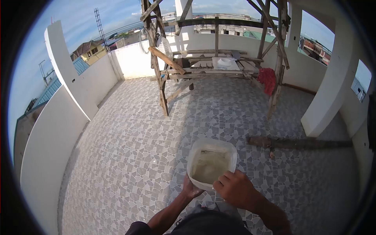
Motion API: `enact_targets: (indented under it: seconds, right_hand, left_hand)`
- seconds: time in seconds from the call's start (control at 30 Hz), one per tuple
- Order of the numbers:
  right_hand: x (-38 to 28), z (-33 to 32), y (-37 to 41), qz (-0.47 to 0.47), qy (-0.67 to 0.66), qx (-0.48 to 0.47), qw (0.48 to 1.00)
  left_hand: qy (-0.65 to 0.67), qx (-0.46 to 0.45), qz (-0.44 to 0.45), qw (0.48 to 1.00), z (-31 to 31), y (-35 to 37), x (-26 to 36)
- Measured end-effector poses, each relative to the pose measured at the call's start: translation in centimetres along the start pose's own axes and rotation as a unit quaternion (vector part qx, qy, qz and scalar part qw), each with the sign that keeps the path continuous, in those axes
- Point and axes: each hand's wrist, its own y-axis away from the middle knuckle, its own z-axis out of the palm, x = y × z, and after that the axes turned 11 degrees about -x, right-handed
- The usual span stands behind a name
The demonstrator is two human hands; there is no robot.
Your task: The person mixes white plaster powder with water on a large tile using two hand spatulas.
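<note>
A squarish, translucent white plastic container (192,156) is held in front of my body, its open top facing up. Inside lies a murky, beige-grey liquid or paste (209,166), with darker residue along the far inner wall. My left hand (192,188) supports the container from its lower left side, the fingers partly hidden beneath it. Over the near right corner of the rim is my right hand (235,188), its fingers curled closed. What those fingers grip, whether the rim or a small tool, is hidden by the hand.
Wooden scaffolding (217,35) stands ahead, with planks carrying a white sheet (226,63) and other items. A red cloth (267,80) hangs at its right. A dark wooden beam (305,143) lies on the patterned tile floor (129,156). White low walls (51,149) border the terrace.
</note>
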Motion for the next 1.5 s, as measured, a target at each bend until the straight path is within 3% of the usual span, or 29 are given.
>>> enact_targets:
  seconds: [0.23, 0.47, 0.67, 0.93, 1.23, 1.33, 1.5]
  right_hand:
    - [18.3, 4.5, -2.8, 0.010, -0.001, 0.001, 1.000]
    - [38.5, 5.3, -5.9, -0.024, 0.007, -0.016, 1.000]
    - [52.5, 6.0, -8.5, -0.021, 0.004, -0.028, 0.999]
    - [68.6, 8.6, -13.8, 0.013, -0.007, -0.060, 0.998]
    - [85.8, 11.1, -21.7, 0.067, 0.004, -0.074, 0.995]
    - [91.4, 12.5, -24.5, 0.076, -0.008, -0.067, 0.995]
    - [100.2, 14.8, -28.2, 0.070, -0.007, -0.107, 0.992]
  left_hand:
    - [-0.008, 0.006, -0.008, 1.000, -4.5, -18.9, 0.9]
    - [-0.040, -0.003, 0.022, 0.999, -4.5, -37.6, 0.8]
    - [0.009, -0.003, -0.007, 1.000, -6.3, -51.6, 3.1]
    - [-0.029, -0.004, -0.078, 0.997, -13.4, -69.7, 8.4]
    - [-0.028, -0.022, -0.193, 0.981, -13.7, -89.8, 14.7]
    - [-0.062, 0.002, -0.202, 0.977, -15.1, -95.5, 16.5]
    - [-0.010, -0.023, -0.196, 0.980, -19.7, -104.8, 18.4]
